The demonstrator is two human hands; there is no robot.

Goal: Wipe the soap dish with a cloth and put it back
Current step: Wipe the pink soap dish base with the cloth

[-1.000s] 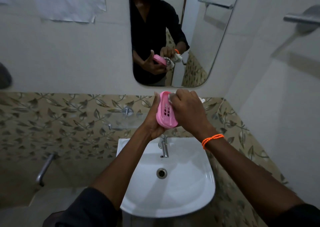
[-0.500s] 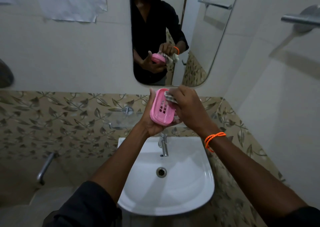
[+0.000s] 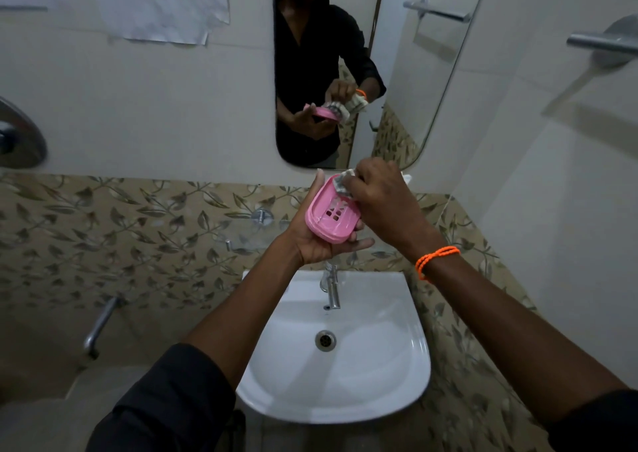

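Left hand (image 3: 319,241) cradling pink soap dish (image 3: 331,215), white basin (image 3: 379,365) below, leaf-patterned tiles (image 3: 138,223)

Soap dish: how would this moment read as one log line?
step: wiping | left hand: holds pink soap dish | right hand: presses cloth into dish | location: above sink

I see a pink soap dish (image 3: 329,217) lying in my left hand (image 3: 319,241), and under my right hand's (image 3: 379,203) fingers a cloth (image 3: 341,184) that looks pale with darker grey stripes. An orange beaded band (image 3: 435,261) circles the right wrist, and both sleeves (image 3: 165,406) are black. Below the hands sits a white basin (image 3: 362,382); behind them are beige tiles (image 3: 138,230) patterned with olive-brown leaves.
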